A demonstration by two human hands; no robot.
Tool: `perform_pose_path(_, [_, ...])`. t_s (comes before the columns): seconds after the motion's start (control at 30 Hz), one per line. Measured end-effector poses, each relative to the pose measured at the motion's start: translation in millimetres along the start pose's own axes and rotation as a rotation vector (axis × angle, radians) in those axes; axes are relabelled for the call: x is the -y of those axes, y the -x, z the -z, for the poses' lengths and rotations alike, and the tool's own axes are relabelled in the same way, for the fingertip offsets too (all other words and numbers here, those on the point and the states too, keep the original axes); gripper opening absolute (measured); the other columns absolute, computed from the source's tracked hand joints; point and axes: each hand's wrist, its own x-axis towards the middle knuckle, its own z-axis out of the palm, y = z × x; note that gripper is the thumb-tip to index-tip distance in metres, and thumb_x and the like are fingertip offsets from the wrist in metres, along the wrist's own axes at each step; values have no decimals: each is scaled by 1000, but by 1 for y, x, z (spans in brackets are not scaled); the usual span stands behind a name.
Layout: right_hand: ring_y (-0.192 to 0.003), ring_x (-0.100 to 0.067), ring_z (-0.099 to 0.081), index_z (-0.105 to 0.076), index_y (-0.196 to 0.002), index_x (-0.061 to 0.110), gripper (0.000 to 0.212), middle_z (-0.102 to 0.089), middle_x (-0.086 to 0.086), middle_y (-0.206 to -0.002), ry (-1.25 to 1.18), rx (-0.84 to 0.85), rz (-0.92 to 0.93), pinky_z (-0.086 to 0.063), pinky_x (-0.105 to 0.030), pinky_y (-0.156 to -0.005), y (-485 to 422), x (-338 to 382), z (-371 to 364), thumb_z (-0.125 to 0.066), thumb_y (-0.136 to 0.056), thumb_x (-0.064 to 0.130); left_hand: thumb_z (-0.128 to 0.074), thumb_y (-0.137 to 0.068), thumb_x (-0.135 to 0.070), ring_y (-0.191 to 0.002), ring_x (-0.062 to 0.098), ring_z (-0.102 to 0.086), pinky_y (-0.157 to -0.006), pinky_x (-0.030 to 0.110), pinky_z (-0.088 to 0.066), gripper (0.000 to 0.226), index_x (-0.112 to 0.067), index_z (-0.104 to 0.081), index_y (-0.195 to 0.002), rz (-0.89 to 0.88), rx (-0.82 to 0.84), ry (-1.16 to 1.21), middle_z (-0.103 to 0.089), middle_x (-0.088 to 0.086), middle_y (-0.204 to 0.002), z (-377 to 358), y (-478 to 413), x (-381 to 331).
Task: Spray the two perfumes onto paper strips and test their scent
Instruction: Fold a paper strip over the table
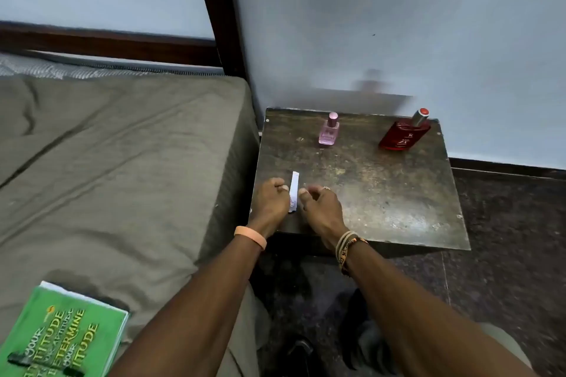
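The left hand [271, 203] and right hand [321, 208] pinch the paper strip [294, 190] from either side near the worktop's [382, 193] front edge; an uneven pull could tear it or flick it off.

Surface [382, 193]: bare stretch in front and to the right of the pink bottle [329, 130], open to passage.
Obstacles: red bottle [403, 135], well right of the pink bottle; wall close behind it; bed [122, 147] to its left, against the surface; left hand [269, 202], right hand [321, 208] and paper strip [294, 187] in front of it, at the near edge.
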Motion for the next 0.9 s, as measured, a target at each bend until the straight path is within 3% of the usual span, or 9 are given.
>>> perform_pose_path(0.07, [-89, -16, -63, -71, -106, 12, 20, -69, 0, -95, -50, 0, -70, -49, -29, -82, -13, 2, -7, -60, -96, 25, -57, -88, -13, -105, 21, -64, -95, 31, -50, 31, -11, -63, -118, 55, 5, 126, -68, 7, -115, -7, -9, 1])
perform_pose_path(0.17, [-85, -20, -72, -72, -83, 20, 12, -76, -4, -87, -196, 17, -166, -58, -41, -86, -23, -1, -20, -69, -90, 29, -60, -87, -10, -95, 19, -68, -91, 36, -55, 31, -10, -61, -118, 116, 50, 301, -70, 6, -103, -11, -13, 8])
perform_pose_path(0.23, [-82, -22, -74, -74, -83, 17, 7, -77, -6, -83, -299, -29, -250, -60, -43, -83, -25, -6, -23, -74, -86, 23, -61, -88, -8, -91, 20, -69, -88, 38, -57, 30, -8, -62, -118, 131, 90, 366, -71, 9, -101, -10, -15, 12])
perform_pose_path(0.3, [-77, -27, -74, -74, -91, 6, 9, -76, -12, -83, -432, -52, -326, -62, -43, -77, -22, -5, -18, -76, -84, 11, -56, -92, -6, -85, 19, -70, -79, 33, -59, 24, -6, -62, -116, 176, 161, 467, -71, 12, -99, -7, -10, 10])
perform_pose_path(0.4, [-60, -21, -68, -71, -85, 4, 4, -71, -13, -73, -540, -20, -347, -58, -30, -55, -10, 1, -2, -70, -87, 0, -52, -96, -15, -69, 13, -63, -65, 23, -57, 23, -6, -61, -115, 264, 261, 654, -66, 5, -81, -1, 6, -1])
perform_pose_path(0.47, [-57, -18, -66, -70, -85, 4, 5, -71, -11, -72, -497, 12, -293, -55, -26, -51, -2, 6, 14, -69, -88, -1, -57, -94, -33, -64, 12, -60, -62, 23, -56, 29, -11, -63, -111, 245, 304, 687, -61, 2, -73, 5, 16, -8])
perform_pose_path(0.53, [-63, -20, -67, -72, -92, -2, 5, -72, -14, -79, -402, 78, -211, -57, -28, -58, 7, 12, 32, -70, -87, 0, -64, -88, -42, -63, 11, -59, -63, 24, -56, 32, -17, -66, -107, 180, 340, 624, -60, 0, -70, 12, 24, -17])
perform_pose_path(0.7, [-63, -9, -65, -74, -97, 2, 10, -74, -10, -85, -146, 130, -43, -49, -17, -52, 31, 23, 71, -72, -87, 3, -69, -86, -23, -59, 9, -56, -62, 22, -55, 20, -11, -69, -101, 72, 341, 576, -61, 4, -69, 20, 52, -41])
perform_pose_path(0.9, [-61, -10, -62, -78, -78, 8, 14, -75, -7, -74, 8, 73, 54, -47, -24, -57, 56, 25, 99, -88, -73, 17, -68, -86, -10, -66, 12, -60, -67, 23, -58, 16, -2, -66, -100, 87, 402, 583, -65, 8, -75, 33, 90, -54])
